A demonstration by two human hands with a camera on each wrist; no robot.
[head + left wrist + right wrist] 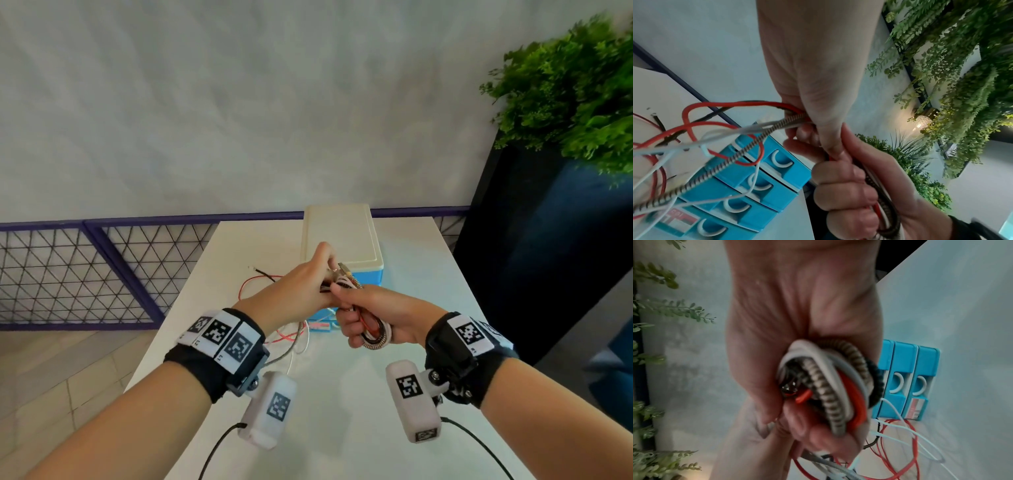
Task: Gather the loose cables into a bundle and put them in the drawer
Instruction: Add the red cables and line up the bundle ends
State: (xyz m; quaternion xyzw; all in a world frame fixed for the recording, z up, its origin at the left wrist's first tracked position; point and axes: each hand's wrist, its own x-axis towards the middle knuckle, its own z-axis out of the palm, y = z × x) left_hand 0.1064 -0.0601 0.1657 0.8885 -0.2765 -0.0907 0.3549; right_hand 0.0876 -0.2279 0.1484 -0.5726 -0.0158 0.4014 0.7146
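Looking from the head view: we see our right hand point(368, 317) gripping a coiled bundle of cables point(375, 334), its fingers curled tight around the loops, raised above the worktop point(359, 394).
Left hand, head view: our left hand point(301, 291) touches the right one and pinches cable ends at the top of the coil.
Room to move, head view: bare worktop lies near us; the drawer unit point(342, 240) stands toward the far edge, a mesh railing point(85, 274) to the left, a dark planter point(534, 274) with a green plant point(575, 92) to the right.
Loose strands, head view: red, white and braided metal tails point(291, 337) trail from our hands down to the worktop, just in front of the unit.
Left wrist view: the thumb and fingers point(797, 131) pinch a red wire and a spring-like metal cable point(719, 164), which run off over the blue drawer fronts point(748, 183); all drawers look closed.
Right wrist view: the coil point(830, 382) shows grey, white, red and ribbed metal loops packed together in our closed fist; thin red and white strands point(898, 443) lie loose beside the blue drawers point(906, 379).
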